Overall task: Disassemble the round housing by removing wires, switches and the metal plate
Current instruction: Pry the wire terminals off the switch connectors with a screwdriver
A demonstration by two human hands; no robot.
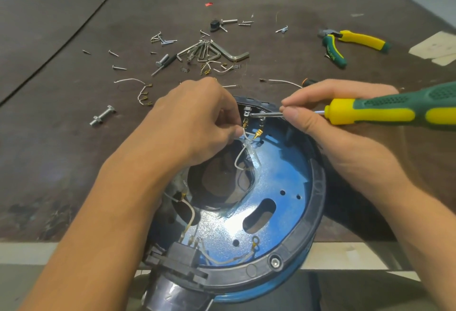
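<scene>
The housing point(246, 199) lies between the two forearms, and its near part hangs over the table point(61, 138) edge toward the person. Its black rim point(318, 187) runs close under the right wrist. Inside it sits the blue metal plate point(278, 175), with a big round opening below the left hand.

The left hand point(195, 118) is closed, and its fingertips pinch a white wire point(240, 155) at the far side of the housing. This wire bends down from the fingers into the round opening. Just right of these fingers, brass terminals point(257, 134) stand near the switch point(246, 114) at the far rim.

The right hand point(328, 118) grips a screwdriver point(394, 108): thumb and forefinger squeeze the metal shaft, and the yellow-green handle goes out to the right over the back of the hand. The tip touches the switch, very near the left fingertips, so little free room is between the two hands.

More white wires lie near the left forearm, at the black connector block point(177, 259) on the near rim.

Beyond the hands, the table has loose screws point(162, 39), hex keys point(212, 50) and cut wires. Pliers point(345, 44) lie beyond the right hand, well apart. Left of the left hand a bolt point(102, 115) lies alone, with open table around it.
</scene>
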